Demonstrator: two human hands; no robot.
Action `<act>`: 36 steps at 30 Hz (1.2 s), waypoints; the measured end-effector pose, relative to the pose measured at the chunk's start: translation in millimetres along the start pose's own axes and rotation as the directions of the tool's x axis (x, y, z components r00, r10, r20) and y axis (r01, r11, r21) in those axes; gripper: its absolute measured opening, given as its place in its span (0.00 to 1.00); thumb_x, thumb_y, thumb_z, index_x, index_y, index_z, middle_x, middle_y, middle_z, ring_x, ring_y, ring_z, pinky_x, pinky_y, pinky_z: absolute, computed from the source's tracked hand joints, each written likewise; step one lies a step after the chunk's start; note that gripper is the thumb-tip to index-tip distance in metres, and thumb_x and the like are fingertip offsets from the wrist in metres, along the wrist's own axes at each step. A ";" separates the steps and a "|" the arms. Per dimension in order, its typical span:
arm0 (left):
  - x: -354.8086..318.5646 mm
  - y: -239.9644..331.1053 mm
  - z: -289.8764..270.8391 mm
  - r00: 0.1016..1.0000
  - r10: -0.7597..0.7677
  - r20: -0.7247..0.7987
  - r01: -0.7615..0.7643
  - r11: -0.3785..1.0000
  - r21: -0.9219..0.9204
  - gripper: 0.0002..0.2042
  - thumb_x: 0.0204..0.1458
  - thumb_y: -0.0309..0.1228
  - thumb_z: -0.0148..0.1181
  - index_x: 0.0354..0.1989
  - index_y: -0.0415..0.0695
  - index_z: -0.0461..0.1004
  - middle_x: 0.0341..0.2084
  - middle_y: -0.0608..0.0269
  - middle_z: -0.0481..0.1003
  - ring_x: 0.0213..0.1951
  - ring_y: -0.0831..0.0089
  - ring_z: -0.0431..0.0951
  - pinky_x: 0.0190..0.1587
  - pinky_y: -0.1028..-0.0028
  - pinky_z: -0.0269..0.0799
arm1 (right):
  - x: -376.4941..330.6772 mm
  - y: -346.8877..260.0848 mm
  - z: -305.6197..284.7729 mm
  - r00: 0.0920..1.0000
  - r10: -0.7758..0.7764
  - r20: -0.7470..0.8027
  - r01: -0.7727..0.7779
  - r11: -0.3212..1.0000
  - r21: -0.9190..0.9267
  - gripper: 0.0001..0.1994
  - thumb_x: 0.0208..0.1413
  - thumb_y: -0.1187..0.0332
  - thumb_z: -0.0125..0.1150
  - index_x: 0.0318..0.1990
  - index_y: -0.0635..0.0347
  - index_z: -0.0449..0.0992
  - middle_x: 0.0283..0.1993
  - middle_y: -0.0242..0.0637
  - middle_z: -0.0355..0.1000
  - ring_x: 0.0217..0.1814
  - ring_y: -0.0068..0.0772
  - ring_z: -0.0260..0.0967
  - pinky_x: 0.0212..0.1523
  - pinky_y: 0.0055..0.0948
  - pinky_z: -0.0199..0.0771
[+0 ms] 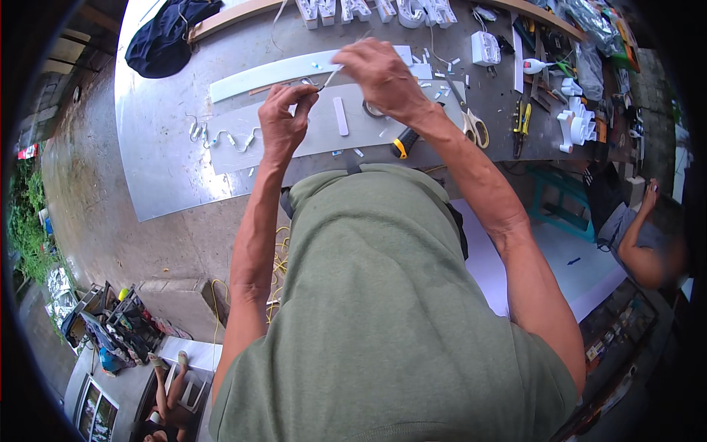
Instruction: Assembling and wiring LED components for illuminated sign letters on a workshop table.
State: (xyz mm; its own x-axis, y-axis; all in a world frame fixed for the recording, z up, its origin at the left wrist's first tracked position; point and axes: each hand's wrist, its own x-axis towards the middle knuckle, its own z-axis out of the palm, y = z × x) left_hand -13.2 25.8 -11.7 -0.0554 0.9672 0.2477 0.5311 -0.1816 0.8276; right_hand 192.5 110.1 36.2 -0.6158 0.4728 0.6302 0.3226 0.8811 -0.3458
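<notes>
Both hands pinch one thin white strip (329, 78): left hand (283, 121) low, right hand (379, 77) above (over the grey workbench (158, 158)).

We look down on a long grey metal work surface (158, 158) in even daylight. Bare grey concrete floor (96, 221) spreads to our left, green plants (26, 214) at its edge, a teal metal stool (563, 199) to our right.
</notes>
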 end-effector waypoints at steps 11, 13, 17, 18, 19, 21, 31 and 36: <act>-28.9 7.7 28.8 0.992 -0.121 -0.044 0.119 0.992 -0.047 0.18 0.51 0.20 0.67 0.53 0.42 0.78 0.41 0.58 0.82 0.36 0.71 0.81 0.38 0.73 0.77 | -114.4 -29.2 17.5 0.688 0.627 0.364 -0.619 0.770 -0.155 0.18 0.56 0.70 0.67 0.53 0.61 0.71 0.51 0.46 0.75 0.45 0.52 0.77 0.44 0.44 0.79; -27.6 12.0 33.8 0.992 -0.125 0.006 0.125 0.988 -0.093 0.19 0.53 0.21 0.66 0.55 0.43 0.77 0.41 0.59 0.82 0.37 0.73 0.81 0.40 0.74 0.78 | -113.2 -24.1 22.3 0.735 0.596 0.323 -0.596 0.795 -0.112 0.18 0.56 0.70 0.67 0.53 0.61 0.71 0.50 0.48 0.75 0.44 0.53 0.77 0.43 0.45 0.79; -14.8 12.2 23.2 0.966 -0.190 0.178 0.232 0.938 -0.257 0.21 0.57 0.21 0.62 0.60 0.43 0.74 0.50 0.60 0.80 0.45 0.73 0.80 0.46 0.74 0.78 | -99.6 -22.4 13.7 0.668 0.670 0.324 -0.732 0.671 0.120 0.19 0.56 0.75 0.65 0.55 0.61 0.70 0.43 0.40 0.76 0.36 0.32 0.77 0.37 0.31 0.78; -10.6 14.6 19.0 0.955 -0.187 0.231 0.254 0.917 -0.307 0.21 0.58 0.20 0.60 0.61 0.43 0.73 0.53 0.60 0.79 0.48 0.72 0.79 0.48 0.73 0.77 | -92.6 -22.9 5.2 0.514 0.742 0.429 -0.857 0.418 0.303 0.20 0.57 0.77 0.64 0.57 0.62 0.70 0.42 0.37 0.76 0.34 0.24 0.75 0.36 0.27 0.77; -7.3 12.5 14.8 0.930 -0.182 0.320 0.301 0.876 -0.377 0.21 0.61 0.26 0.60 0.63 0.42 0.72 0.57 0.59 0.76 0.52 0.71 0.78 0.53 0.70 0.75 | -91.5 -20.9 1.3 0.471 0.735 0.488 -0.822 0.164 0.546 0.19 0.59 0.78 0.63 0.58 0.63 0.70 0.42 0.32 0.75 0.33 0.15 0.68 0.34 0.18 0.73; -6.6 13.0 9.0 0.880 -0.166 0.446 0.398 0.770 -0.499 0.19 0.62 0.29 0.61 0.61 0.41 0.73 0.52 0.60 0.78 0.49 0.72 0.77 0.51 0.71 0.75 | -78.7 -24.3 -23.4 0.483 0.654 0.582 -0.759 -0.018 0.650 0.19 0.60 0.77 0.63 0.58 0.64 0.70 0.43 0.32 0.75 0.32 0.16 0.68 0.33 0.17 0.72; -17.8 43.5 11.4 0.918 -0.181 0.352 0.333 0.835 -0.439 0.14 0.54 0.33 0.71 0.45 0.41 0.82 0.38 0.59 0.81 0.41 0.71 0.80 0.43 0.70 0.78 | -63.3 -38.3 -39.9 0.626 0.650 0.430 -0.749 0.350 0.562 0.19 0.64 0.75 0.59 0.63 0.60 0.73 0.53 0.34 0.75 0.45 0.22 0.72 0.42 0.22 0.76; -18.7 57.7 14.1 0.959 -0.145 0.244 0.216 0.931 -0.296 0.13 0.51 0.32 0.73 0.42 0.40 0.82 0.37 0.59 0.82 0.41 0.69 0.79 0.41 0.70 0.78 | -60.1 -50.9 -32.2 0.831 0.528 0.177 -0.556 0.777 0.296 0.18 0.62 0.74 0.62 0.59 0.60 0.76 0.60 0.44 0.74 0.60 0.41 0.74 0.56 0.34 0.78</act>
State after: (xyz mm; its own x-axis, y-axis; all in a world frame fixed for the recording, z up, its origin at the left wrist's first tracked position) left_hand 30.4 -0.2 24.3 0.0761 0.9971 -0.0053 0.2323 -0.0126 0.9726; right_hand 236.3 37.2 38.2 -0.4689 0.8560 0.2178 0.3805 0.4183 -0.8247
